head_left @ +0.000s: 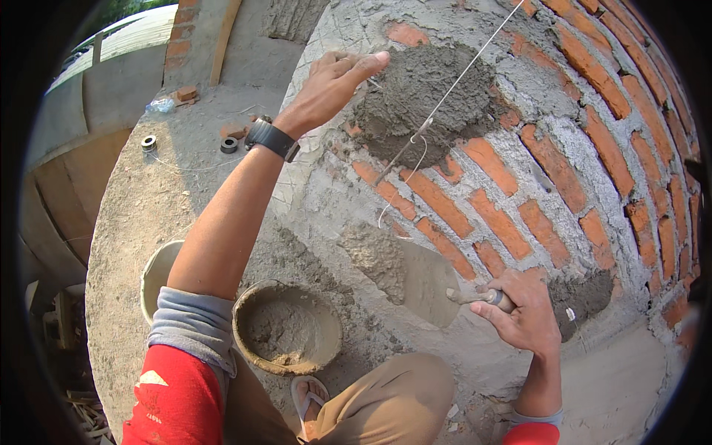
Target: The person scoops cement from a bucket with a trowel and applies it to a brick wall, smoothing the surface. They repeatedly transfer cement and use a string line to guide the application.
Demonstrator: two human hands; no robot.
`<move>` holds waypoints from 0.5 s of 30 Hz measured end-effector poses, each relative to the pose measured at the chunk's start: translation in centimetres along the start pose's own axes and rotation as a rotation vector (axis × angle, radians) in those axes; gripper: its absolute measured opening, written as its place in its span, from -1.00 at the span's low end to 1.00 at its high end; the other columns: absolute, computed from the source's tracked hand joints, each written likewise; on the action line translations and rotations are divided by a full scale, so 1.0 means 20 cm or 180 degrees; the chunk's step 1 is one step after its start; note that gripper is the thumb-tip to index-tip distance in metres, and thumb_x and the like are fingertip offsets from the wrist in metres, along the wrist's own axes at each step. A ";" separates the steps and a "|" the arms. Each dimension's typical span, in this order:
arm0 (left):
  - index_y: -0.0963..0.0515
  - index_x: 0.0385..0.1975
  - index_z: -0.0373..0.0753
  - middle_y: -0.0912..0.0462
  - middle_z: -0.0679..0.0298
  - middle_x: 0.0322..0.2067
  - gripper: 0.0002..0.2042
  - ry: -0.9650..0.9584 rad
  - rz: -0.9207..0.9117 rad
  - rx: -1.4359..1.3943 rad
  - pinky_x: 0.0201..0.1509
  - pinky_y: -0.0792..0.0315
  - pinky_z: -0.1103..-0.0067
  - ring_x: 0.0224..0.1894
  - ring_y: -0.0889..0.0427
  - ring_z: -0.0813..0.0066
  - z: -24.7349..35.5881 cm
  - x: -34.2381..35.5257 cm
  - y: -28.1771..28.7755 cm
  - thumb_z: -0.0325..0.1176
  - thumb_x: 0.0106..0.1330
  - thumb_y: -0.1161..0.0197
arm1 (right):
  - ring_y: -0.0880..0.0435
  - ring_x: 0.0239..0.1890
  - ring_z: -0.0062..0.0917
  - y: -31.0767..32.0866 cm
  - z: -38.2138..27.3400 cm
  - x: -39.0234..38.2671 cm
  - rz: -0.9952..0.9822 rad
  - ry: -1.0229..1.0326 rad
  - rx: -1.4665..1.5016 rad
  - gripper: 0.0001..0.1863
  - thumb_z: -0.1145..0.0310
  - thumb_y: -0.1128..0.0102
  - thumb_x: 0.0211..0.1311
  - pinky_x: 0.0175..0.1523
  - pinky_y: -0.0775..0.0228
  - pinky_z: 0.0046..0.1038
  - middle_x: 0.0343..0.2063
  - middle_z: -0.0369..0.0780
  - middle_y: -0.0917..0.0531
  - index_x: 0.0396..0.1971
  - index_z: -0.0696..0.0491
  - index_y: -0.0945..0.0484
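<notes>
My left hand (337, 81) is raised at the edge of a dark wet mortar patch (423, 81) on the brick wall, fingers curled; what they hold is hidden. My right hand (519, 311) grips the handle of a trowel (430, 289), whose blade carries a lump of mortar (371, 263) on its left part. A taut white string (475, 61) crosses the upper patch, tied to a thin rod (393, 163), with a loose end dangling. A second mortar patch (582, 293) lies just right of my right hand.
A bucket of mortar (288, 330) stands beside my sandalled foot, with a pale bucket (156, 282) behind my left forearm. Two small rolls (148, 142), a crumpled plastic bag (159, 105) and brick pieces (185, 94) lie on the concrete ledge (122, 222), whose curved edge drops away left.
</notes>
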State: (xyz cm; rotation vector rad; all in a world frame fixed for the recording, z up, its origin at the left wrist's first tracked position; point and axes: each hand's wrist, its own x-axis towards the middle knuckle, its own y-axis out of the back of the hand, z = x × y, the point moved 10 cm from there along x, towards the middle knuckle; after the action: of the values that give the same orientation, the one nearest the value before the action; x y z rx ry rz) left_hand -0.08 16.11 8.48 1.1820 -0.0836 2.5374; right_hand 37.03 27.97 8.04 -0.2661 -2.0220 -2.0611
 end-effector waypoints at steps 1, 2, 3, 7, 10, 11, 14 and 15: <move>-0.66 0.20 -0.19 -0.46 -0.26 0.27 -0.04 -0.0203 -0.0286 -0.0665 0.45 -0.04 -0.29 0.52 -0.18 -0.18 0.09 0.00 -0.07 0.63 0.23 0.05 | -0.56 -0.50 -0.30 0.10 -0.02 0.00 0.0036 -0.0045 -0.0051 -0.63 0.16 -0.59 0.10 -0.36 -0.38 -0.31 -0.55 -0.19 -0.57 -0.36 0.11 -0.61; -0.68 0.18 -0.16 -0.51 -0.17 0.25 -0.05 -0.0245 -0.0618 -0.0910 0.47 -0.02 -0.25 0.50 -0.22 -0.10 0.17 -0.01 -0.14 0.62 0.26 0.12 | -0.55 -0.52 -0.32 0.19 -0.05 0.00 0.0075 -0.0088 -0.0100 -0.62 0.15 -0.60 0.08 -0.38 -0.36 -0.34 -0.56 -0.20 -0.56 -0.37 0.11 -0.62; -0.70 0.16 -0.12 -0.56 -0.08 0.24 -0.07 -0.0240 -0.0967 -0.1099 0.50 0.00 -0.21 0.48 -0.27 -0.02 0.24 -0.03 -0.20 0.62 0.28 0.19 | -0.54 -0.53 -0.35 0.26 -0.07 0.00 0.0116 -0.0131 -0.0141 -0.62 0.15 -0.61 0.06 -0.39 -0.34 -0.36 -0.57 -0.21 -0.56 -0.39 0.11 -0.62; -0.78 -0.02 -0.11 -0.77 0.22 -0.02 -0.36 -0.0368 -0.1684 -0.0941 0.40 -0.26 0.25 0.14 -0.57 0.36 0.43 -0.11 -0.27 0.35 0.45 -0.03 | -0.54 -0.56 -0.44 0.43 -0.10 -0.01 0.0226 -0.0188 -0.0177 -0.64 0.14 -0.63 0.02 -0.41 -0.32 -0.42 -0.59 -0.24 -0.59 -0.44 0.11 -0.67; -0.81 -0.15 -0.15 -0.79 0.32 -0.22 -0.56 -0.0107 -0.1629 -0.0409 0.15 -0.47 0.56 -0.09 -0.67 0.57 0.37 -0.09 -0.14 0.11 0.49 -0.20 | -0.57 -0.56 -0.50 0.49 -0.09 -0.05 0.0273 -0.0203 0.0104 -0.67 0.17 -0.63 0.00 -0.41 -0.33 -0.46 -0.60 -0.25 -0.61 -0.44 0.10 -0.70; -0.81 -0.18 -0.16 -0.78 0.32 -0.25 -0.55 -0.0200 -0.1514 -0.0483 0.11 -0.50 0.55 -0.12 -0.69 0.56 0.37 -0.08 -0.07 0.12 0.50 -0.19 | -0.57 -0.57 -0.51 0.52 -0.09 -0.06 0.0249 -0.0139 0.0224 -0.68 0.18 -0.63 0.00 -0.42 -0.33 -0.47 -0.61 -0.25 -0.61 -0.43 0.09 -0.71; -0.79 -0.26 -0.17 -0.77 0.31 -0.31 -0.52 -0.0002 -0.1273 -0.0400 0.06 -0.54 0.51 -0.19 -0.70 0.56 0.26 -0.05 0.15 0.14 0.52 -0.16 | -0.58 -0.59 -0.56 0.52 -0.06 -0.04 -0.0094 -0.0019 0.0864 -0.69 0.19 -0.64 0.00 -0.43 -0.33 -0.50 -0.62 -0.29 -0.62 -0.42 0.09 -0.72; -0.79 -0.28 -0.17 -0.77 0.31 -0.33 -0.52 0.0139 -0.1186 -0.0310 0.05 -0.55 0.49 -0.22 -0.70 0.57 0.22 -0.05 0.22 0.14 0.52 -0.16 | -0.57 -0.59 -0.58 0.51 -0.05 -0.01 -0.0296 0.0061 0.1138 -0.69 0.19 -0.64 0.00 -0.44 -0.33 -0.51 -0.63 -0.30 -0.62 -0.42 0.09 -0.73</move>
State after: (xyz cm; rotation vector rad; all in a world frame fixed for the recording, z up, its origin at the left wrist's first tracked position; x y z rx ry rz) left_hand 2.24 10.89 10.94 0.9987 0.0222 2.2050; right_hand 40.19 26.75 17.67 -0.0865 -2.3791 -1.6968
